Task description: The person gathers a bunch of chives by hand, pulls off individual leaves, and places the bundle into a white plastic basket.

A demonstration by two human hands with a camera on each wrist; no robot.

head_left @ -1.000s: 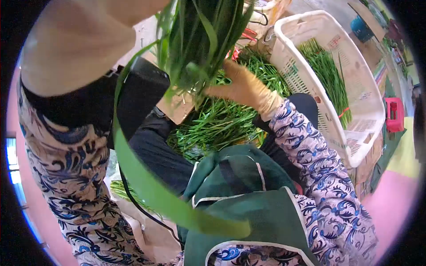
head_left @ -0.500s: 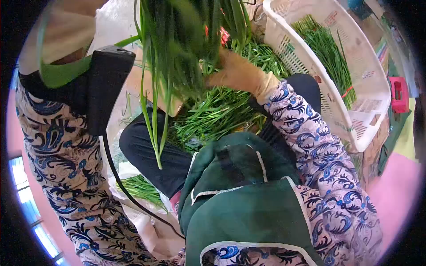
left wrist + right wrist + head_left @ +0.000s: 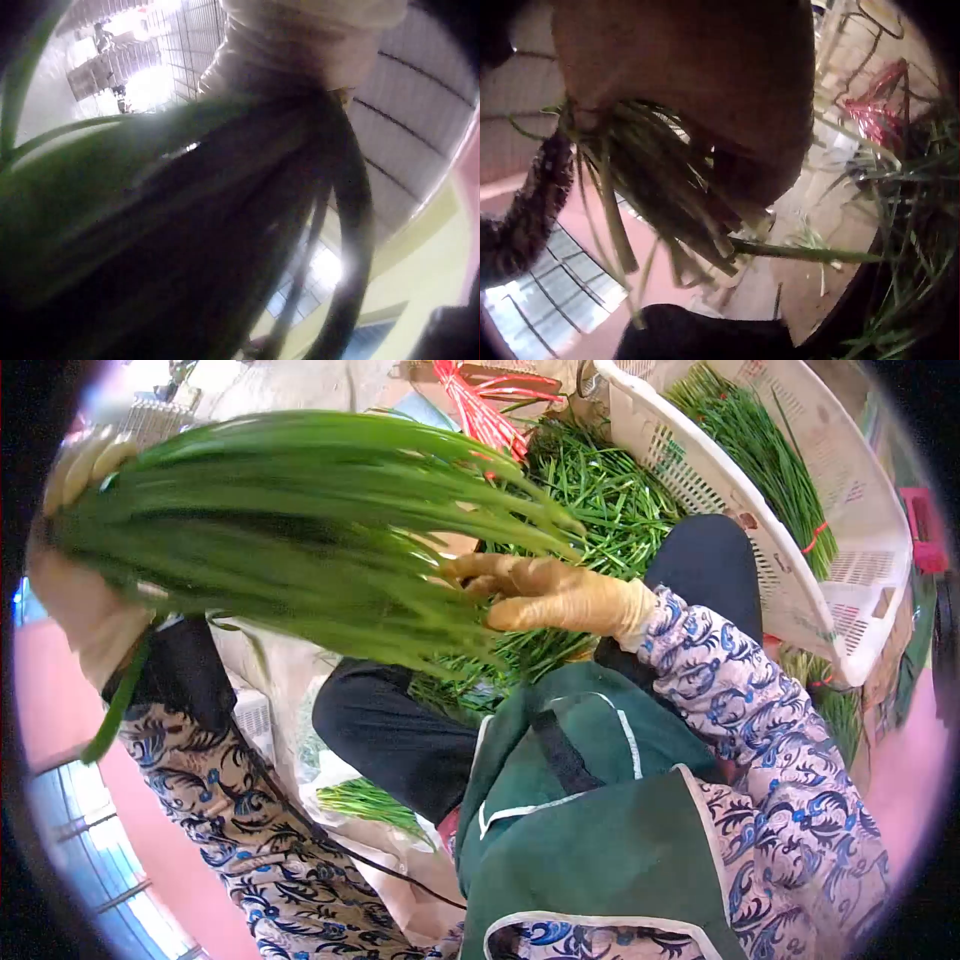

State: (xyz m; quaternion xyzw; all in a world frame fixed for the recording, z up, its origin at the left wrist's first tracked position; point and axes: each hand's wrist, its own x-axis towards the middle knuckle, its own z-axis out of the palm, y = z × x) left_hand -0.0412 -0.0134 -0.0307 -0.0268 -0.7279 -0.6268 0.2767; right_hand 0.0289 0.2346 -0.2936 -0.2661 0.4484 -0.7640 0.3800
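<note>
At the left of the head view, my gloved left hand (image 3: 85, 595) grips a big bunch of garlic chives (image 3: 270, 530), held sideways above my lap. In the left wrist view, the dark bunch (image 3: 187, 217) runs down from the pale glove (image 3: 300, 45). My gloved right hand (image 3: 560, 595) is at the bunch's other end, fingers extended and thumb apart, right at the loose ends. Seen from the right wrist, cut stalk ends (image 3: 682, 210) fan out below the hand. Below lies a heap of loose chives (image 3: 600, 500).
A white plastic basket (image 3: 850, 630) at the right holds chives (image 3: 760, 470) tied with a red band. Red-and-white ties (image 3: 475, 410) lie behind the heap. My knees (image 3: 390, 725) and green apron (image 3: 600, 840) are in front. More chives (image 3: 375, 800) lie at lower left.
The bunch has swung from hanging near the top middle to lying sideways at the left. My left hand has moved down into view; the right hand stays near the bunch's lower end.
</note>
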